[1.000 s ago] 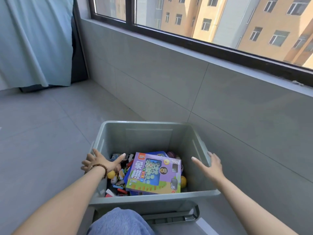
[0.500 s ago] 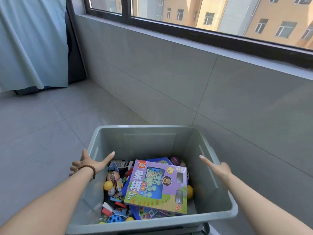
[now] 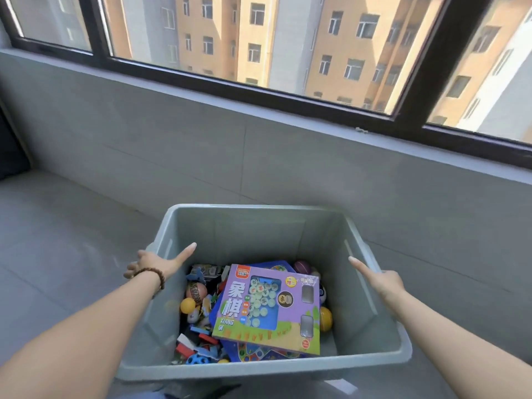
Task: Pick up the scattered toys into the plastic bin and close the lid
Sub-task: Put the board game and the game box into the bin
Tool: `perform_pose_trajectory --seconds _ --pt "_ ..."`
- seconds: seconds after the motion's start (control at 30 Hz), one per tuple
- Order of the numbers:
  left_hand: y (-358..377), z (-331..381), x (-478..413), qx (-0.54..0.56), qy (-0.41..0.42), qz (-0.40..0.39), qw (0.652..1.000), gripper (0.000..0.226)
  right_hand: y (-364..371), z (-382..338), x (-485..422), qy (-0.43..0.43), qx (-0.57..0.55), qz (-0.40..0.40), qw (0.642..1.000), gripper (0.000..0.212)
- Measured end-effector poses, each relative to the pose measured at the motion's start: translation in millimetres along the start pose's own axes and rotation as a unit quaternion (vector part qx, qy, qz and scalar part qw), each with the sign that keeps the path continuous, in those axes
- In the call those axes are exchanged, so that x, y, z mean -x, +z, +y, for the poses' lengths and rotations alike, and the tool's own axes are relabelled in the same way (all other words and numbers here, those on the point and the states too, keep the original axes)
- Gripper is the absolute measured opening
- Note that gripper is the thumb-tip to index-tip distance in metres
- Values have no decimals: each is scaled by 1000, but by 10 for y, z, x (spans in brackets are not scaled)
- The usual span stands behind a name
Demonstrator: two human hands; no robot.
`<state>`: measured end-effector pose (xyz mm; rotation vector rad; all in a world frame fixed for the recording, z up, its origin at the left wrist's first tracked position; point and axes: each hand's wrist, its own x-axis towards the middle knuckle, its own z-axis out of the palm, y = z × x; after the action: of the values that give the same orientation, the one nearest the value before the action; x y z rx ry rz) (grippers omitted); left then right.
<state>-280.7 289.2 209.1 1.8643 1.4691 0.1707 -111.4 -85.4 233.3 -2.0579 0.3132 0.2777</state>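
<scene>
Both bare forearms reach fwd, spread wide apart. L hand (image 3: 155, 262) grips the left rim of the bin (image 3: 259, 209), thumb straight along the inside, fingers curled over the outside. R hand (image 3: 385, 282) straddles the right rim: thumb pointing fwd inside, fingers hidden on the outer side.

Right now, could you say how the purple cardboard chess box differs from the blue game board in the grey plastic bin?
The purple cardboard chess box lies on top, uncovered; the blue game board lies beneath, mostly covered. The box shows round pieces; the board, coloured paths. Both lie inside the grey plastic bin.
</scene>
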Motion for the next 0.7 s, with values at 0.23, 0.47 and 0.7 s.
perform_pose_trajectory --seconds 0.23,0.47,0.7 --pt "970 880 997 -46 128 -115 984 125 -1620 670 288 32 -27 142 989 54" --pt "2187 1266 1939 -100 183 -213 954 122 -2792 1660 316 107 -35 237 965 57" --pt "3110 1215 2403 -157 205 -233 938 119 -3197 2537 49 143 -69 259 953 45"
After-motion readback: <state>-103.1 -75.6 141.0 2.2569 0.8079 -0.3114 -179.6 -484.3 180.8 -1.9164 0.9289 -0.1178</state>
